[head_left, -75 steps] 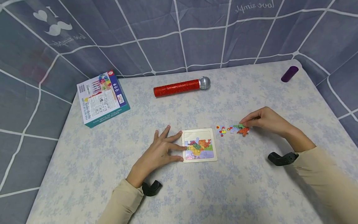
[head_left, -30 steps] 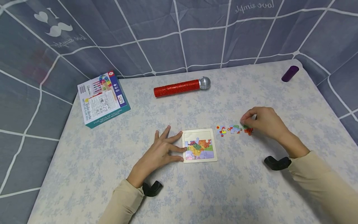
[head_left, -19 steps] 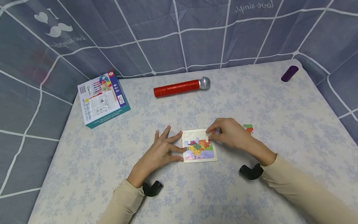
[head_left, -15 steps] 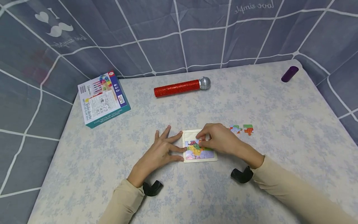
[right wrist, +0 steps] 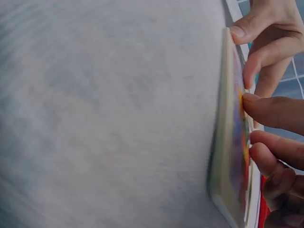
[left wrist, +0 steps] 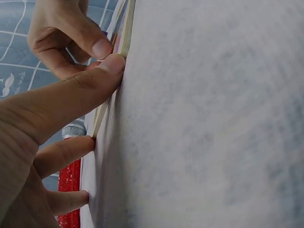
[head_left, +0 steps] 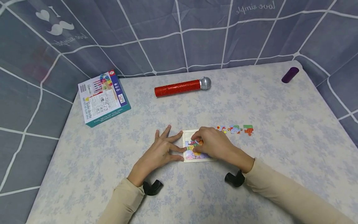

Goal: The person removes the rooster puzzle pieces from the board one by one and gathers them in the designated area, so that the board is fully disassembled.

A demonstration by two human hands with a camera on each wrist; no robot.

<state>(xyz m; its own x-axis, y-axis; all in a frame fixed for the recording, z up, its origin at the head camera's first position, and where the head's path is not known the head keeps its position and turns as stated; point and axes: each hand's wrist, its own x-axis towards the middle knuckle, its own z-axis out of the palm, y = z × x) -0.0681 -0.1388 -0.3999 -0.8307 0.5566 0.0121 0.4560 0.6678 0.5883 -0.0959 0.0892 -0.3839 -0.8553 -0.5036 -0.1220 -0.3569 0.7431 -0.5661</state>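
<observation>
A square puzzle tray (head_left: 199,161) with a pale wooden frame lies on the table, its lower part filled with colourful jigsaw pieces (head_left: 189,154). My left hand (head_left: 158,151) is spread along the tray's left edge, thumb and fingertips touching the frame. Over the tray, my right hand (head_left: 213,143) has thumb and bent fingers down on the fitted pieces; I cannot tell whether it pinches one. In the right wrist view its thumb (right wrist: 266,110) and fingertips sit apart at the puzzle surface. The right hand hides much of the tray's right side.
Right of the tray lie three loose puzzle pieces, one with a bird-like print (head_left: 221,128), one blue and green (head_left: 235,129), one green and red (head_left: 248,129). Behind are a red microphone (head_left: 179,88), a boxed toy (head_left: 103,98) and a purple cylinder (head_left: 290,75).
My right hand has left the green-and-red piece, which now lies slightly farther right and apart from its neighbour, and has moved left onto the tray. The left hand stays at the frame.
</observation>
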